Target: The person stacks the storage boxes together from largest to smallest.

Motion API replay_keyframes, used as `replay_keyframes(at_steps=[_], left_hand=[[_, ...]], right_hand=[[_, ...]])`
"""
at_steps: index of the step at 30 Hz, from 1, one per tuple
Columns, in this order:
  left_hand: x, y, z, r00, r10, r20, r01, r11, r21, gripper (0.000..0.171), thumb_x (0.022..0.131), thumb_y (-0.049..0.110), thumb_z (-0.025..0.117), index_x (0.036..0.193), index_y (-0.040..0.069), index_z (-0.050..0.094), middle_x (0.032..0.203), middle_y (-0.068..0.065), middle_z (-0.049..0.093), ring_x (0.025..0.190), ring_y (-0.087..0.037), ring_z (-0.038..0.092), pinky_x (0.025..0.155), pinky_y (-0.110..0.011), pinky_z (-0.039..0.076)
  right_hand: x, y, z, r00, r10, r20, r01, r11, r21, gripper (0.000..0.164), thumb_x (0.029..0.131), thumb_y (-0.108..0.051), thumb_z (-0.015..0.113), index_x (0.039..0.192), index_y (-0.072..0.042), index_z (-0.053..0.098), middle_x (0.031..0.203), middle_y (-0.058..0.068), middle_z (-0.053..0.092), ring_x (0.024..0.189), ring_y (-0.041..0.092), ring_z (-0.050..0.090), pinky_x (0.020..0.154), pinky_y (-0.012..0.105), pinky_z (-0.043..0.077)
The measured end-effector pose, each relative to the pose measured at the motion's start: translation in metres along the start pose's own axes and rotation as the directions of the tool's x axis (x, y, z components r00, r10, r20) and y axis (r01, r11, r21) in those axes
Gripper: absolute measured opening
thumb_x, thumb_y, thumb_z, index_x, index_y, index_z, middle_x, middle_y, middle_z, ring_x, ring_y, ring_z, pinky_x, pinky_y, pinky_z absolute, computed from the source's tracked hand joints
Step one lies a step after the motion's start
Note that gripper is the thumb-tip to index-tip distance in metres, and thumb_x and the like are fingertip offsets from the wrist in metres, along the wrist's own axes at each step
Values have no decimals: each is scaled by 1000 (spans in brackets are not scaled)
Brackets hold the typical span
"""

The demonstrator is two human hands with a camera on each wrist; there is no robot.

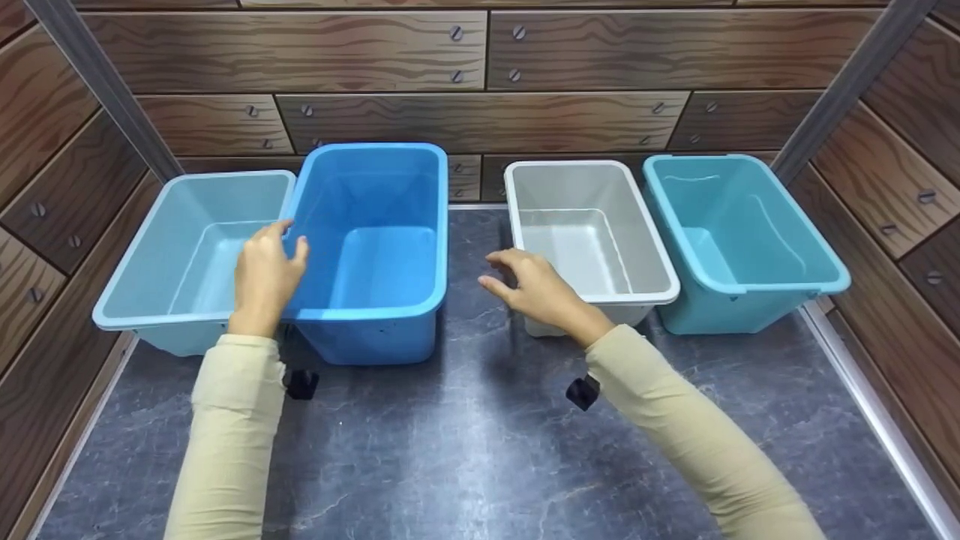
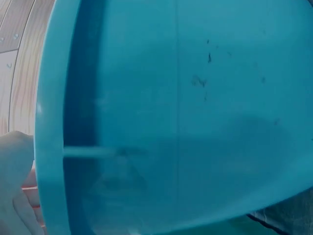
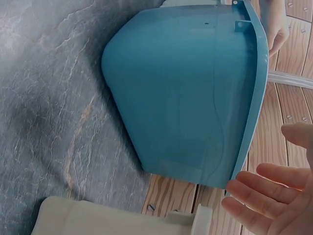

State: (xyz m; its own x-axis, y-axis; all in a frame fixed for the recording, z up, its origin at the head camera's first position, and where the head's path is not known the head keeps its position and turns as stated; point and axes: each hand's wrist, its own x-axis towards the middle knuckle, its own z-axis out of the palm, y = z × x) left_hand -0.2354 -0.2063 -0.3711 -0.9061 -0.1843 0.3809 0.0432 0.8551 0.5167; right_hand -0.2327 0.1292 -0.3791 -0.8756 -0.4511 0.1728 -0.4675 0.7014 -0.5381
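Observation:
My left hand (image 1: 264, 271) hovers over the adjoining rims of a pale blue bin (image 1: 112, 319) and a bright blue bin (image 1: 367, 313), thumb and fingers apart and holding nothing. In the left wrist view that hand (image 2: 15, 183) shows at the edge, beside the blue bin's rim (image 2: 49, 122); whether it touches the rim, I cannot tell. My right hand (image 1: 534, 289) is near the front left corner of a light grey bin (image 1: 637, 296), its fingers loosely bent around nothing. In the right wrist view the right hand (image 3: 276, 193) has its fingers spread, with the blue bin (image 3: 181, 93) beyond.
A teal bin (image 1: 720, 311) stands right of the grey one. All the bins sit on a dark marbled surface (image 1: 450, 450), before a wood-plank-patterned wall (image 1: 390, 52). A gap separates the blue and grey bins. Metal posts (image 1: 112, 90) frame the corners.

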Motion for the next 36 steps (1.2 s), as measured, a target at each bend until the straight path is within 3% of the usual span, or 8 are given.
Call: replay_keyframes(at_steps=[8, 17, 25, 36], left_hand=[[0, -8, -5, 1000, -15, -17, 15, 999, -36, 38, 94, 9, 53, 124, -13, 57, 122, -35, 60, 113, -47, 59, 97, -52, 51], [0, -16, -6, 1000, -20, 2, 20, 999, -32, 37, 94, 8, 52, 124, -13, 57, 121, -35, 61, 112, -47, 59, 95, -53, 51], [-1, -21, -8, 997, -52, 51, 54, 998, -43, 36, 96, 9, 48, 125, -11, 57, 121, -34, 61, 110, -46, 60, 92, -53, 52], [-3, -25, -6, 996, -69, 63, 72, 996, -47, 37, 95, 9, 47, 125, -11, 57, 117, -34, 63, 108, -46, 62, 91, -53, 52]], right_hand=[[1, -4, 5, 1000, -22, 5, 22, 999, 24, 43, 96, -28, 58, 124, 4, 59, 120, 22, 65, 110, 34, 63, 99, 44, 51], [1, -17, 13, 1000, -23, 0, 23, 996, 83, 44, 96, -26, 59, 128, 4, 56, 124, 22, 64, 111, 34, 63, 95, 43, 54], [5, -24, 20, 1000, -9, 10, 8, 990, 141, 42, 96, -24, 58, 127, 5, 57, 120, 22, 65, 109, 33, 64, 92, 40, 56], [6, -30, 30, 999, -26, 19, 22, 982, 187, 39, 96, -22, 57, 124, 7, 59, 114, 22, 68, 105, 31, 67, 89, 38, 57]])
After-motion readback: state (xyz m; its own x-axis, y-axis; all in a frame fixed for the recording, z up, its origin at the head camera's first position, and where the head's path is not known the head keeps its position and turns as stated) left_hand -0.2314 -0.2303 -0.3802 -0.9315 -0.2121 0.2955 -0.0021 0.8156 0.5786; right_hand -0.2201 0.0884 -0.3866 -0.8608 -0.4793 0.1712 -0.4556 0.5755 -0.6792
